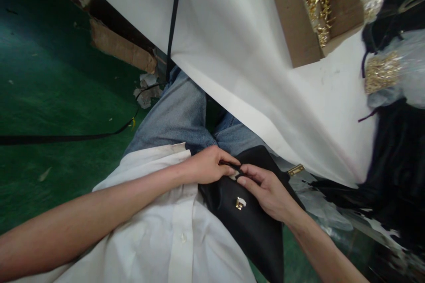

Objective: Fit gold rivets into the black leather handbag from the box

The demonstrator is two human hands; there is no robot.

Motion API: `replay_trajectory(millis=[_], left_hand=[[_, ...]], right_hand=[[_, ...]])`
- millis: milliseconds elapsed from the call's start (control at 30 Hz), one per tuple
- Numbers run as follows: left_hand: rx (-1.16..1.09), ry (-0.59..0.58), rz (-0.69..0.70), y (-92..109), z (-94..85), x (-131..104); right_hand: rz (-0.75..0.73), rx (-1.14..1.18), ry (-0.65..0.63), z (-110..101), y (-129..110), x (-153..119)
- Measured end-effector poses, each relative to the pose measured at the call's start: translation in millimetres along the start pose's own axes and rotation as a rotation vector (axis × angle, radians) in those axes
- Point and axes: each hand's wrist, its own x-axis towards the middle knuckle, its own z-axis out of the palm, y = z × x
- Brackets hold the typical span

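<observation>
A black handbag (252,225) rests at an angle on my lap, with a gold-coloured clasp (239,203) on the side facing me. My left hand (210,166) lies over the bag's upper part, its fingers pinched on a dark edge of it. Opposite, my right hand (265,188) grips the same spot between thumb and fingers, its fingertips almost meeting the left ones. Something small and pale (234,175) shows between the fingertips; I cannot make out what it is. A gold metal fitting (295,169) sticks out at the bag's far side.
A white-covered table (232,53) slopes across in front of me. On it stand a cardboard box (294,22) with gold-coloured pieces, plastic bags (385,70) of similar pieces, and black items (401,154) at right. A black strap (175,13) hangs over the edge to the green floor (59,75).
</observation>
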Motion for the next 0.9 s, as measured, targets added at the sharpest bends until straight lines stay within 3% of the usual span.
replay_trajectory(millis=[233, 400, 567, 667, 900], left_hand=[[-0.098, 0.018, -0.039, -5.2, 0.7, 7.4], [-0.135, 0.098, -0.066, -6.4, 11.3, 14.9], [-0.2, 0.107, -0.111, -8.1, 16.3, 21.1], [-0.22, 0.116, -0.141, -5.9, 17.3, 20.8], [-0.157, 0.165, -0.177, 6.0, 22.3, 15.7]], right_hand=[[0.005, -0.025, 0.004, 1.0, 0.7, -1.1], [-0.083, -0.229, 0.056, -1.6, 0.6, -1.1], [-0.174, -0.387, 0.116, -8.0, -1.5, -6.1], [-0.082, -0.281, 0.213, -10.8, -1.8, -10.6], [0.028, -0.02, 0.106, -12.7, -9.9, -11.2]])
